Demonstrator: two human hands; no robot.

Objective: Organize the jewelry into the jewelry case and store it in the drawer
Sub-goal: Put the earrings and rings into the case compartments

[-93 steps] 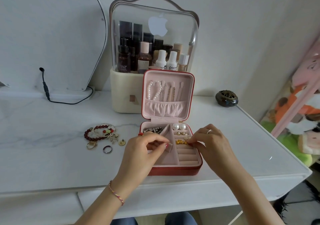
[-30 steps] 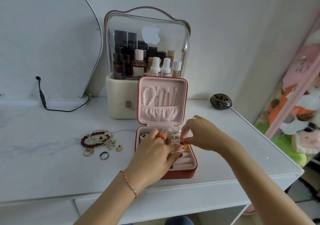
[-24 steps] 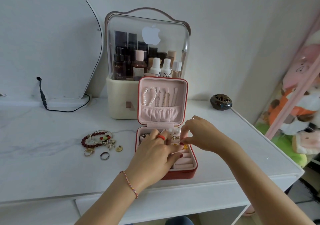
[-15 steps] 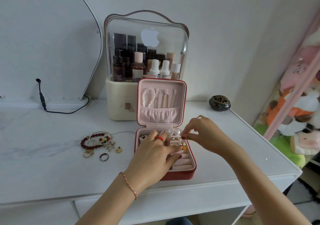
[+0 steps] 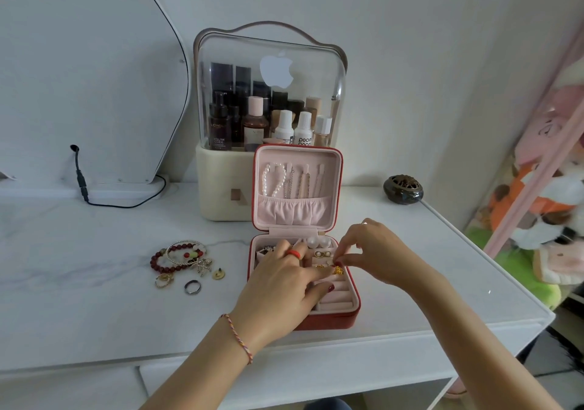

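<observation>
The right hand (image 5: 377,256) pinches a gold ring (image 5: 338,270) over the ring rolls of the open red jewelry case (image 5: 331,319) on the white bench (image 5: 94,308). The left hand (image 5: 284,286) lies flat, fingers straight, on the tray. Pearl earrings (image 5: 318,242) sit in a rear compartment; a pearl strand (image 5: 272,182) hangs in the lid. Loose bracelets (image 5: 177,256) lie left of the case.

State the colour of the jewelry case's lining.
Pale pink lining in the jewelry case; head view.
</observation>
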